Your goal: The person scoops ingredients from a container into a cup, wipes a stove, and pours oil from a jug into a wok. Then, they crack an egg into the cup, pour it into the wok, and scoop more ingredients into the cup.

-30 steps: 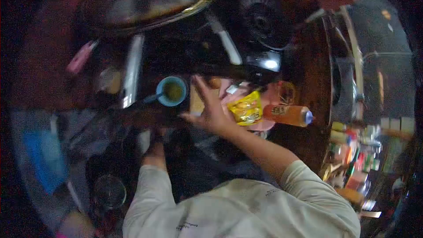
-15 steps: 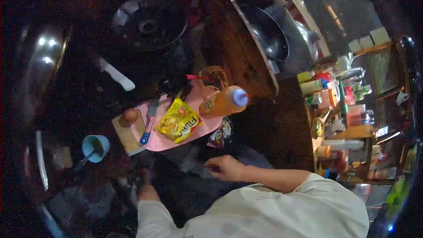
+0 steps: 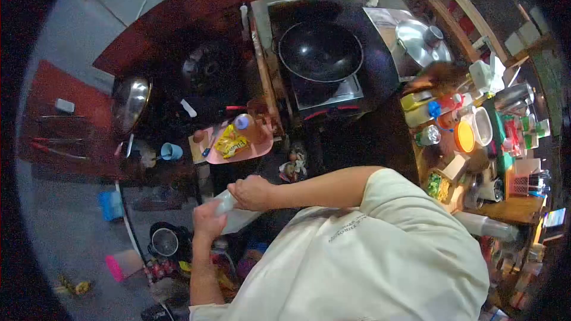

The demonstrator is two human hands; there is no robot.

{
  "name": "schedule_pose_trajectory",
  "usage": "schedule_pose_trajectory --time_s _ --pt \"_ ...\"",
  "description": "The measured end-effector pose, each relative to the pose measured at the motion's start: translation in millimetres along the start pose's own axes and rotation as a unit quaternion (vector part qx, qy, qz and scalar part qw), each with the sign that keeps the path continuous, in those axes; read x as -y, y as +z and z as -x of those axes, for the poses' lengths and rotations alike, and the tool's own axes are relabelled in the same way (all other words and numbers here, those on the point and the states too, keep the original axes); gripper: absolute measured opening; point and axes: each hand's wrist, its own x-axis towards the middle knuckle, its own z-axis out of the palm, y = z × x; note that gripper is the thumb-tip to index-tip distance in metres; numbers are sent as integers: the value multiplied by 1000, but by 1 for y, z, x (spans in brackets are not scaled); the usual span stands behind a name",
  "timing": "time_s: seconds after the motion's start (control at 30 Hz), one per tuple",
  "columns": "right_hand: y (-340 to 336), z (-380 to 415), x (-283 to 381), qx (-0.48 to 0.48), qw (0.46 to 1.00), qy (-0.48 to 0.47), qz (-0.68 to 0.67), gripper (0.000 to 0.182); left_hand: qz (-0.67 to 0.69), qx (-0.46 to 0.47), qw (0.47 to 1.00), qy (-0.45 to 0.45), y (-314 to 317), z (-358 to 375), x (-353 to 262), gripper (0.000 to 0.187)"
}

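Two hands: both yours are in view, low in the middle, just in front of your white shirt [image 3: 357,249].
Left hand [image 3: 209,219]: your fingers are closed around one end of a pale, translucent thing [image 3: 225,203]; your forearm rises from the bottom edge.
Right hand [image 3: 252,193]: you grip the same thing at its farther end, fist closed, your forearm coming across from the right.
Pale thing: it sits between your two fists, on your side of the pink board; your fingers cover much of it, so you cannot tell just what it is.
Pink board [image 3: 260,151]: ahead of your hands, bearing a yellow packet [image 3: 231,142] and, beside that, a bottle [image 3: 254,130] of orange liquid with a lilac cap.
Small wooden board [image 3: 197,152]: to the left of the pink one, with a brown egg [image 3: 198,135] on it.
Blue cup [image 3: 171,151]: farther left, near the small board, with a handle or spoon sticking out; which of these, you cannot tell.
Metal lid [image 3: 134,104]: beyond the cup, at the left of the dark counter.
Wok [image 3: 321,53]: well ahead of you, at the upper middle, black and shiny inside.
Shelf [image 3: 507,211]: on your right, crowded with containers, among them an orange-lidded tub [image 3: 464,137].
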Motion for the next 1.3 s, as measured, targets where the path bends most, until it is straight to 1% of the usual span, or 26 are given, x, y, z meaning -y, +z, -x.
schedule_pose_trajectory --time_s 0.1,0.17,0.23,0.3,0.33,0.4,0.43,0.47,0.5,0.53,0.57,0.63,0.67,0.7,0.77,0.8,0.83,0.9,0.93,0.97,1.0,1.03,1.1,1.17,1.23,1.3 --pt "-82 47 2 -31 998 -54 11 47 -23 -4 1000 -1 -39 -5 -84 39" --pt "-115 71 -7 -14 991 -128 37 44 19 -19 999 32 -54 -12 -127 38" --pt "-148 89 -31 -78 943 -300 118 49 25 -22 998 48 -63 -24 -166 36" --pt "-189 112 -44 -107 916 -356 151 44 43 -22 996 80 -65 -38 -198 34" --pt "-211 126 -40 -107 915 -357 151 44 19 -4 997 75 -62 -46 -209 35" --pt "-245 147 -31 24 980 -125 153 41 12 -7 997 80 -58 -57 -241 36" --pt "-247 152 -35 22 980 -124 153 41 5 -9 996 85 -55 -63 -256 36" --pt "-246 155 -40 61 981 -83 162 43 0 -37 992 121 -51 -70 -266 39" --pt "-244 158 -47 99 980 -42 170 46 -1 -37 992 123 -47 -78 -275 39" --pt "-247 168 -58 -6 971 -114 210 46 -9 -49 987 150 -44 -87 -283 41" --pt "-252 177 -68 -7 971 -115 211 46 -16 -61 982 176 -41 -93 -291 42" --pt "-286 196 -65 -51 972 -135 185 41 -54 -46 987 147 -36 -102 -306 44" --pt "-283 191 -70 50 987 37 147 40 -41 -49 986 155 -32 -108 -312 43" --pt "-283 194 -76 49 987 38 148 40 -29 -52 985 164 -28 -114 -319 42" --pt "-282 204 -88 99 981 62 156 49 -33 -44 987 152 -34 -119 -343 42" --pt "-284 215 -92 55 982 14 178 51 -28 -30 988 151 -35 -122 -350 42" --pt "-287 220 -95 54 982 13 179 51 -23 -17 988 149 -36 -125 -354 43" --pt "-294 227 -97 -29 983 -12 183 49 -16 -11 990 142 -35 -132 -356 42" --pt "-295 224 -95 0 984 98 152 40 -3 1 989 146 -30 -137 -354 45" --pt "-296 226 -96 0 984 99 150 40 9 12 989 150 -24 -141 -352 47" --pt "-298 227 -99 37 984 120 125 40 15 -5 983 184 -21 -143 -354 45" --pt "-299 228 -100 75 982 141 100 39 15 -5 983 183 -19 -143 -355 45" --pt "-294 234 -111 58 986 107 113 36 -18 17 987 159 -19 -142 -361 43" --pt "-297 239 -110 93 984 68 136 41 -2 5 985 173 -6 -145 -354 41" --pt "-291 239 -118 81 987 65 126 40 16 -7 983 184 0 -143 -352 38" --pt "-289 238 -120 67 989 59 118 40 4 -2 989 146 -1 -140 -351 38"
